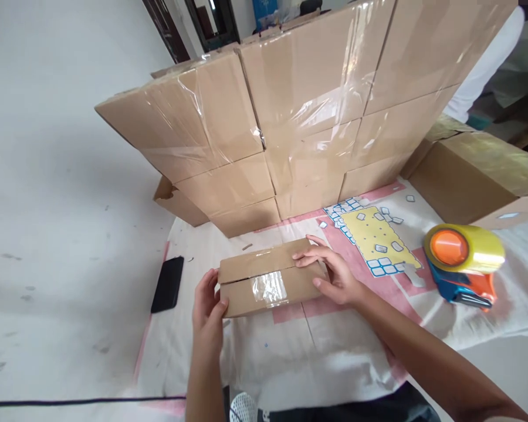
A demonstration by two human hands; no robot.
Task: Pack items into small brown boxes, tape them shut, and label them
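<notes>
A small cardboard box [246, 299] with a strip of clear tape across its flap seam is held between my two hands above the cloth-covered table [334, 363]. My left hand [209, 305] grips its left end, thumb on the front face and fingers behind. At the right end, my right hand [328, 269] has its fingers over the top and its thumb on the near side. To the right lies a tape dispenser [466, 287] with a blue and orange body, carrying a yellow roll of tape [484, 252].
Behind the small box rises a wall of taped cardboard boxes [308, 135]. An open carton [462, 181] stands at the right, near yellow paper cut-outs [374, 234]. A black phone [168, 285] lies at the left, beside the white wall [61, 234]. A white sleeve [488, 64] shows at upper right.
</notes>
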